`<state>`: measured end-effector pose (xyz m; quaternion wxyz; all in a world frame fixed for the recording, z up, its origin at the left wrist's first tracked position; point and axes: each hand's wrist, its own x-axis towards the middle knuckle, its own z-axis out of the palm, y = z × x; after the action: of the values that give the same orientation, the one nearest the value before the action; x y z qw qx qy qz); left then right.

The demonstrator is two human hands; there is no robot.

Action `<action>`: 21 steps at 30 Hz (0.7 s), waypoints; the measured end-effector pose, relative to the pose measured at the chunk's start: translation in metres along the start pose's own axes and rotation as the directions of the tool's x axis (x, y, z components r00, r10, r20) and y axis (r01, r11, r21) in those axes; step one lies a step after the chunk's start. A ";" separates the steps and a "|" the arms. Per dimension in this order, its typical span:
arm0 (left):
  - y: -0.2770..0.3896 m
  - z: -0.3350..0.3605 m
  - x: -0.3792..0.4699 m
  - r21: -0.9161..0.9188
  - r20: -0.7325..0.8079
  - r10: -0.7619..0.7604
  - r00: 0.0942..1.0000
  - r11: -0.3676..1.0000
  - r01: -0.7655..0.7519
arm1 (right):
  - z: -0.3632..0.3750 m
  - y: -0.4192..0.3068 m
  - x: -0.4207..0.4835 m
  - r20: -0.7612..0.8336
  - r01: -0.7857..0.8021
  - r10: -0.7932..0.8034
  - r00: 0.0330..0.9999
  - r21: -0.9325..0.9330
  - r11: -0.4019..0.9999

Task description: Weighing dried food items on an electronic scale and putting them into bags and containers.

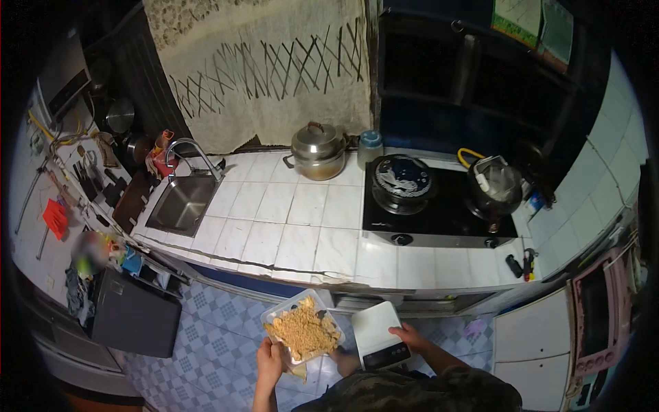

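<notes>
My left hand (270,357) grips the near left edge of a clear plastic container (268,312). Crumbly golden-brown food (304,329) fills it, with paler chunks showing at the sides. In my right hand (408,337) is a flat white digital kitchen scale (371,324) with a black control panel, held by its right edge. Both things are up in front of my body, side by side and apart, on the near side of the counter. What the food is made of, I cannot tell.
Beyond my hands runs a white tiled counter (304,242) with a steel sink (183,203). A lidded steel pot (319,154), a blue-lidded jar (370,147) and a gas stove (437,221) bearing two pots stand on it. A pink oven (600,309) is at right, a dark bin (136,314) at left.
</notes>
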<state>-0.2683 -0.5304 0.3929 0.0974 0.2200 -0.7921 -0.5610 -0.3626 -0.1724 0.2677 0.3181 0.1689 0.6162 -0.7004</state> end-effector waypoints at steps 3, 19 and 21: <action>-0.016 -0.024 0.025 0.083 0.039 0.016 0.999 0.996 -0.020 | 0.022 0.026 0.044 0.134 -0.140 0.159 0.978 -0.141 0.980; -0.031 -0.059 0.118 -0.077 0.545 0.042 0.838 0.997 0.001 | 0.172 0.118 0.015 -0.116 0.021 -0.010 0.993 0.092 0.996; -0.038 -0.057 0.122 -0.032 0.634 -0.027 0.773 0.998 0.062 | 0.166 0.143 0.039 -0.278 -0.034 0.056 0.959 0.084 0.996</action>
<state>-0.3442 -0.6451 0.3662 -0.1821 0.0347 -0.7587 -0.6245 -0.2718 -0.3481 0.1655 0.2365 0.2925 0.6232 -0.6856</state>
